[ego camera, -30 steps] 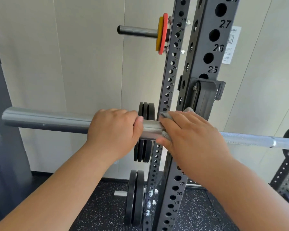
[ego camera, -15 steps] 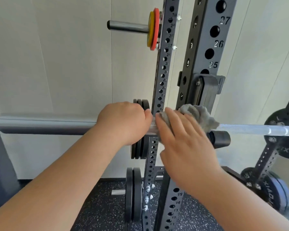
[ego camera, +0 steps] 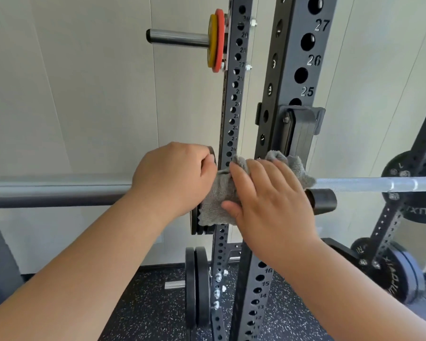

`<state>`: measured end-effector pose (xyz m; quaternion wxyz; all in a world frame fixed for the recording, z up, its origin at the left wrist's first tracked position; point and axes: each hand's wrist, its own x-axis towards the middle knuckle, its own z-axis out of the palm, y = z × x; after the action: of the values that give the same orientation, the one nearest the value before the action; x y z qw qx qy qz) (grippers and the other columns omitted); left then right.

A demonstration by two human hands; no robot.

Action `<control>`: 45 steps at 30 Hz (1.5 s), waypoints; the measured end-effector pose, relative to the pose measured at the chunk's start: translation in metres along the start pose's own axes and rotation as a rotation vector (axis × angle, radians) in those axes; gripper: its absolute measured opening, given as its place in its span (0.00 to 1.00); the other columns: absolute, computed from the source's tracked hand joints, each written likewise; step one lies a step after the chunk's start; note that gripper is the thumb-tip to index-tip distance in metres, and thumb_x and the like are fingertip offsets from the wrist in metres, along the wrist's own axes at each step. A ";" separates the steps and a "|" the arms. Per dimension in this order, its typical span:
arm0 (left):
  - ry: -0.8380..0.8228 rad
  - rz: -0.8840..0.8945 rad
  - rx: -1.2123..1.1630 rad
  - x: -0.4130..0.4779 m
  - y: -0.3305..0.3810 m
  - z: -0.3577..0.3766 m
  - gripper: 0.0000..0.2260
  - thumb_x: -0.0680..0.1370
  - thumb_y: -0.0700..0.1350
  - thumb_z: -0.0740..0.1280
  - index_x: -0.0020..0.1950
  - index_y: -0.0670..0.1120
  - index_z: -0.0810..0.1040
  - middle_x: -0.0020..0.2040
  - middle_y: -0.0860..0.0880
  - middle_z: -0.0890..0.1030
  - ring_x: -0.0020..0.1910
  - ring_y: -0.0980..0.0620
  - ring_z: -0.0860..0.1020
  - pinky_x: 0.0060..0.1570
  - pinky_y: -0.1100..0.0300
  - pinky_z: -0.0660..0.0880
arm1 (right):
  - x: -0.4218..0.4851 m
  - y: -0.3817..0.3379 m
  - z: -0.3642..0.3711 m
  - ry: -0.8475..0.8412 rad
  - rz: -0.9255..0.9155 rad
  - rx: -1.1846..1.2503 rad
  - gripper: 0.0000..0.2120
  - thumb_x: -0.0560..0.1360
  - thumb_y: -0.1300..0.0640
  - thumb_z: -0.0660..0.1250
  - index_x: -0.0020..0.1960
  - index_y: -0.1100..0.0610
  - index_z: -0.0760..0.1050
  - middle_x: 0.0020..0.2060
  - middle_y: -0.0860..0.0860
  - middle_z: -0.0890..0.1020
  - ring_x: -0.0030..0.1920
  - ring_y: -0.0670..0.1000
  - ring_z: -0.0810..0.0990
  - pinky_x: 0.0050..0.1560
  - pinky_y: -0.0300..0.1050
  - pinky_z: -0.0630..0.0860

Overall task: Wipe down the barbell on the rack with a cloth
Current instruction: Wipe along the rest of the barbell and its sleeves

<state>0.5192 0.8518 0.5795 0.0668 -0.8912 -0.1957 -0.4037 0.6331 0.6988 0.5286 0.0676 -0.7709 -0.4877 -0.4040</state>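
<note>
Your left hand (ego camera: 175,178) curls round the barbell sleeve (ego camera: 54,190), steadying it. Just beside it, the grey cloth (ego camera: 217,207) has dropped open over the sleeve at the rack upright (ego camera: 295,70); your right hand (ego camera: 268,200) clamps it there, thumb beneath. That likely readies a fuller rightward wipe.

Rightward the barbell (ego camera: 354,184) runs bare past my right hand (ego camera: 268,200) — open room along it. The rack upright (ego camera: 293,70) and its hook (ego camera: 298,129) stand close behind, a black peg (ego camera: 322,200) sits just under the bar, and my left hand (ego camera: 175,178) butts against the cloth (ego camera: 217,200) — no passage leftward.
</note>
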 end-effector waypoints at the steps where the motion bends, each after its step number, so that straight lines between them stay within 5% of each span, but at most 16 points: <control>1: 0.031 0.012 0.057 -0.006 -0.001 0.000 0.19 0.81 0.53 0.54 0.31 0.50 0.60 0.27 0.52 0.67 0.26 0.50 0.65 0.28 0.58 0.56 | -0.002 0.002 0.000 -0.004 -0.031 0.001 0.28 0.83 0.40 0.61 0.74 0.59 0.70 0.64 0.58 0.78 0.66 0.63 0.76 0.76 0.62 0.65; 5: 0.026 0.050 0.149 -0.036 -0.008 0.006 0.21 0.82 0.58 0.47 0.38 0.53 0.72 0.32 0.54 0.73 0.32 0.47 0.72 0.34 0.54 0.62 | -0.007 0.021 -0.020 -0.134 0.040 -0.064 0.36 0.76 0.37 0.70 0.77 0.54 0.66 0.65 0.54 0.77 0.69 0.61 0.74 0.79 0.63 0.62; 8: 0.023 0.104 0.203 -0.037 -0.015 0.013 0.21 0.83 0.58 0.47 0.43 0.51 0.75 0.35 0.53 0.76 0.35 0.47 0.73 0.37 0.53 0.62 | 0.006 0.027 -0.027 -0.273 0.127 -0.166 0.41 0.70 0.32 0.75 0.73 0.52 0.66 0.60 0.51 0.78 0.61 0.60 0.79 0.76 0.60 0.66; 13: -0.003 0.091 0.299 -0.022 -0.012 0.011 0.23 0.82 0.58 0.44 0.35 0.51 0.69 0.29 0.52 0.74 0.27 0.46 0.68 0.28 0.58 0.55 | 0.018 0.009 -0.007 -0.154 0.031 -0.219 0.23 0.68 0.51 0.79 0.55 0.56 0.72 0.45 0.53 0.79 0.47 0.60 0.78 0.61 0.56 0.73; 16: -0.044 0.070 0.328 -0.018 -0.010 0.010 0.28 0.82 0.58 0.40 0.38 0.51 0.75 0.29 0.52 0.70 0.31 0.45 0.70 0.29 0.57 0.58 | 0.021 0.012 -0.002 -0.060 -0.055 -0.174 0.26 0.66 0.44 0.80 0.56 0.55 0.74 0.43 0.51 0.78 0.44 0.57 0.78 0.54 0.54 0.75; 21: -0.173 0.048 0.155 -0.005 -0.012 0.002 0.25 0.84 0.58 0.45 0.36 0.49 0.70 0.33 0.51 0.71 0.37 0.43 0.73 0.38 0.53 0.70 | 0.028 0.016 -0.015 -0.106 -0.116 -0.070 0.34 0.68 0.27 0.72 0.63 0.50 0.73 0.45 0.47 0.79 0.45 0.53 0.80 0.51 0.52 0.75; 26: 0.015 0.118 0.174 -0.026 -0.026 0.000 0.24 0.82 0.61 0.45 0.37 0.51 0.71 0.33 0.53 0.74 0.32 0.46 0.72 0.32 0.56 0.62 | 0.032 0.023 -0.038 -0.257 -0.045 -0.051 0.28 0.73 0.32 0.72 0.62 0.47 0.66 0.48 0.45 0.75 0.52 0.52 0.76 0.45 0.47 0.68; 29: 0.029 0.137 0.204 -0.036 -0.034 0.004 0.22 0.82 0.61 0.48 0.40 0.52 0.74 0.33 0.53 0.76 0.33 0.46 0.74 0.35 0.55 0.61 | 0.041 0.014 -0.029 -0.226 -0.078 -0.091 0.22 0.74 0.37 0.71 0.59 0.49 0.69 0.43 0.46 0.75 0.46 0.53 0.77 0.45 0.47 0.66; 34: 0.023 0.092 0.278 -0.029 -0.029 0.006 0.24 0.82 0.59 0.45 0.37 0.51 0.72 0.30 0.52 0.75 0.29 0.45 0.69 0.30 0.58 0.58 | 0.048 0.006 -0.022 -0.192 -0.130 0.011 0.35 0.67 0.21 0.64 0.59 0.48 0.74 0.40 0.46 0.76 0.39 0.54 0.79 0.48 0.51 0.76; 37: -0.109 0.054 0.278 -0.018 -0.031 0.001 0.26 0.83 0.60 0.43 0.40 0.51 0.76 0.32 0.52 0.73 0.35 0.44 0.73 0.34 0.55 0.66 | 0.047 0.012 -0.031 -0.296 -0.130 0.012 0.41 0.66 0.17 0.58 0.63 0.48 0.70 0.43 0.45 0.75 0.44 0.52 0.77 0.45 0.47 0.68; 40: -0.240 0.024 0.207 -0.008 -0.033 -0.004 0.26 0.84 0.60 0.45 0.36 0.49 0.72 0.33 0.51 0.73 0.38 0.43 0.74 0.38 0.53 0.69 | 0.041 0.024 -0.036 -0.332 -0.114 -0.032 0.45 0.63 0.14 0.50 0.64 0.47 0.69 0.44 0.45 0.76 0.49 0.52 0.78 0.52 0.50 0.71; 45: -0.344 -0.053 0.135 0.003 -0.036 -0.003 0.29 0.84 0.61 0.46 0.36 0.48 0.76 0.36 0.49 0.78 0.37 0.47 0.76 0.40 0.53 0.72 | 0.045 0.001 -0.022 -0.235 -0.033 -0.059 0.41 0.64 0.15 0.57 0.56 0.48 0.71 0.41 0.46 0.76 0.44 0.53 0.77 0.53 0.51 0.73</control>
<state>0.5043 0.8847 0.5825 0.0812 -0.9352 -0.2545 -0.2326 0.6304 0.7188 0.5743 -0.0195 -0.8066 -0.4926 -0.3260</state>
